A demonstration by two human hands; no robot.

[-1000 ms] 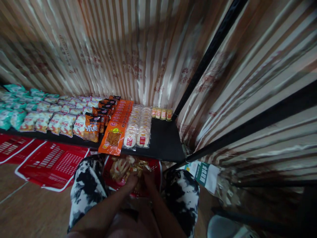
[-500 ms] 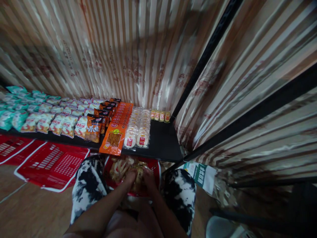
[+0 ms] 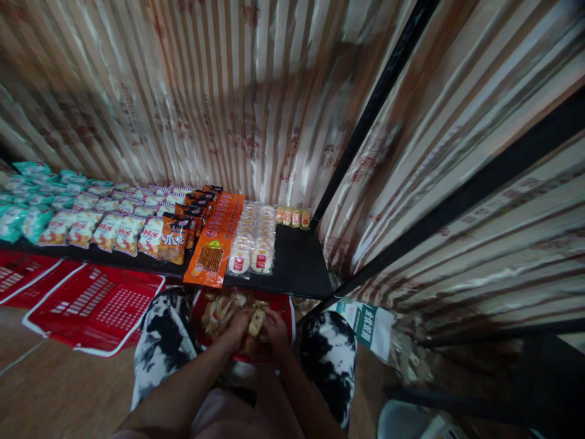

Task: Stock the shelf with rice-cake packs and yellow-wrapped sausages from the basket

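Observation:
A red basket [image 3: 291, 305] stands between my knees under the shelf's front edge, with clear-wrapped snacks [image 3: 214, 314] in it. Over it, a small yellowish snack packet [image 3: 256, 323] sits between my two hands. My left hand [image 3: 239, 324] is closed on its left side. On the other side, the fingers of my right hand [image 3: 275, 328] are bent round its right edge. Similar small yellow packets [image 3: 292, 217] stand in a short row at the back of the black shelf [image 3: 297, 262].
Along the shelf stand white round wrapped crackers [image 3: 251, 244], a flat orange bag [image 3: 212, 244], orange-black bags [image 3: 173, 238], white bags [image 3: 109, 228] and teal bags [image 3: 36, 222]. More red baskets [image 3: 95, 305] are at lower left. Black poles [image 3: 379, 103] slant on the right before a striped curtain [image 3: 256, 91].
The yellowish packet has come up between my hands, clearer of the other snacks in the basket. My hands are slightly higher and turned toward each other. The view has shifted a little.

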